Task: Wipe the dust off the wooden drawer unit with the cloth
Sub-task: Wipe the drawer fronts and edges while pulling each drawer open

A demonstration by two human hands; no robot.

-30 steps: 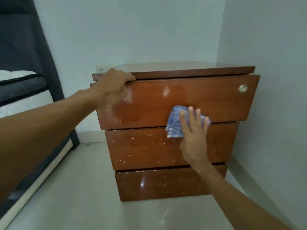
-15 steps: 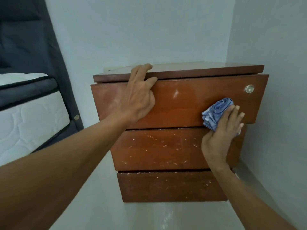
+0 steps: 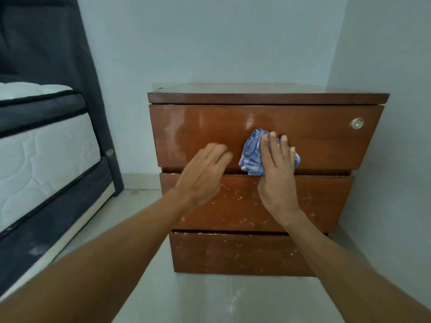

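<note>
A reddish-brown wooden drawer unit [image 3: 314, 145] with three drawer fronts stands in the room's corner. My right hand [image 3: 277, 173] presses a crumpled blue cloth [image 3: 250, 157] flat against the lower middle of the top drawer front, fingers straight. My left hand [image 3: 203, 176] lies with straight fingers on the same front, just left of the cloth, over the gap to the middle drawer. Pale dust smears show on the top front's left part. White specks cover the two lower fronts.
A round metal lock [image 3: 357, 123] sits at the top drawer's right. A bed with a white mattress [image 3: 42, 155] and dark frame stands at the left. Pale walls close in behind and right of the unit. Light floor [image 3: 210, 299] runs below.
My left hand came down from the unit's top edge to the lower part of the top drawer front. My right hand slid the cloth from the right side back to the middle.
</note>
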